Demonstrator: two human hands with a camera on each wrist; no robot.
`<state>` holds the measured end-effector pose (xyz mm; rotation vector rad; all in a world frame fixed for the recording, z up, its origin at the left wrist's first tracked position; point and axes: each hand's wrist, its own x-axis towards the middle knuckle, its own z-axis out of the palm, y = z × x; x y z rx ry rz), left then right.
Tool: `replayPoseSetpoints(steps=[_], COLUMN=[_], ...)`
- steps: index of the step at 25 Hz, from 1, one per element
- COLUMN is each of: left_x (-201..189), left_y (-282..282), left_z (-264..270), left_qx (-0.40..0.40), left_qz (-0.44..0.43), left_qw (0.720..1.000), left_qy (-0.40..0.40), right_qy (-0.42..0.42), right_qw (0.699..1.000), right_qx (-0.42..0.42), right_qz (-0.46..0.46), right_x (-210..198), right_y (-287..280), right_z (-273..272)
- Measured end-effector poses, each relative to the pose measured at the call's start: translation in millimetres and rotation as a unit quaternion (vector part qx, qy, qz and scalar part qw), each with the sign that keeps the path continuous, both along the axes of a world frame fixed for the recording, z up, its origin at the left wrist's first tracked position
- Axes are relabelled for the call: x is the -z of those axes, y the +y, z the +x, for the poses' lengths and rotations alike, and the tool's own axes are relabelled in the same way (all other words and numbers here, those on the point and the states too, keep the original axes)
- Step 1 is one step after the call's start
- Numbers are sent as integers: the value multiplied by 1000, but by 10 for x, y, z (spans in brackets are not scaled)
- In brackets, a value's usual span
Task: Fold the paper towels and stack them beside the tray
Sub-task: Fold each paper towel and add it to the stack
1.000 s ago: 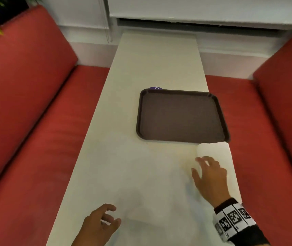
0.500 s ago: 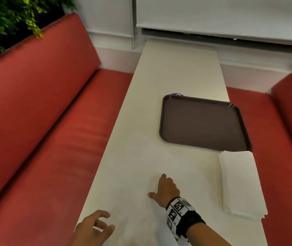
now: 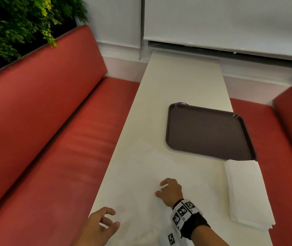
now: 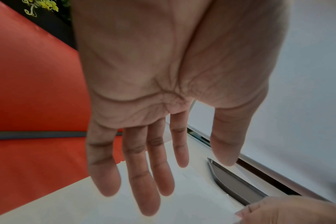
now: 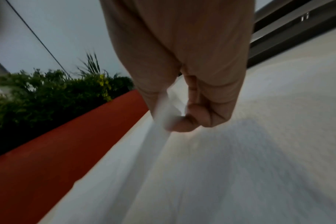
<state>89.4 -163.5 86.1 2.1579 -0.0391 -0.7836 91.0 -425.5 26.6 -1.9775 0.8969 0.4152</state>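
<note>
A large unfolded white paper towel point(image 3: 150, 166) lies spread on the white table point(image 3: 182, 77), in front of the dark brown tray point(image 3: 207, 134). My right hand point(image 3: 159, 189) rests on its middle. In the right wrist view the right hand point(image 5: 175, 121) pinches a raised fold of the paper towel point(image 5: 163, 115) between thumb and curled fingers. My left hand point(image 3: 109, 221) hovers open at the sheet's near left. Seen from the left wrist, the left hand point(image 4: 153, 174) has straight fingers above the paper towel point(image 4: 192, 197). A stack of folded towels point(image 3: 246, 192) lies beside the tray's near right corner.
Red bench seats point(image 3: 53, 157) run along both sides of the narrow table. Green plants point(image 3: 14, 23) stand behind the left backrest. A small purple object point(image 3: 182, 103) peeks out behind the tray's far edge. A white wall and blind close off the table's far end.
My right hand has moved left from beside the tray to the middle of the spread sheet and curled its fingers on the paper. The left hand has stayed roughly in place.
</note>
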Motion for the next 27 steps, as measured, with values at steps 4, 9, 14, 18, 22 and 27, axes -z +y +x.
replayPoseSetpoints(steps=[4,9,14,18,22,27], left_x=[1,-76,-230,-555,-877,-1079], left_y=[-7,-251,-798,-1245,-1416,-1431], left_z=[67,231,503,693,807,975], left_qx=[-6,4,8,-10,9,30], left_qz=[-13,-62,-196,-388,-452,-430], left_qw=[1000,998,980,905,883,901], left_qy=[-8,2,35,173,125,36], right_qy=[-89,-253,-342,-340,-369,-375], right_qw=[989,964,918,892,886,906], right_qx=[-85,-49,60,127,121,46], right_qz=[-78,-65,192,268,253,189], right_x=[-380,-1086,-1832,-2009,-1934,-2021], right_y=[-228,-507,-601,-690,-832,-987], right_z=[145,169,24,-155,-302,-387])
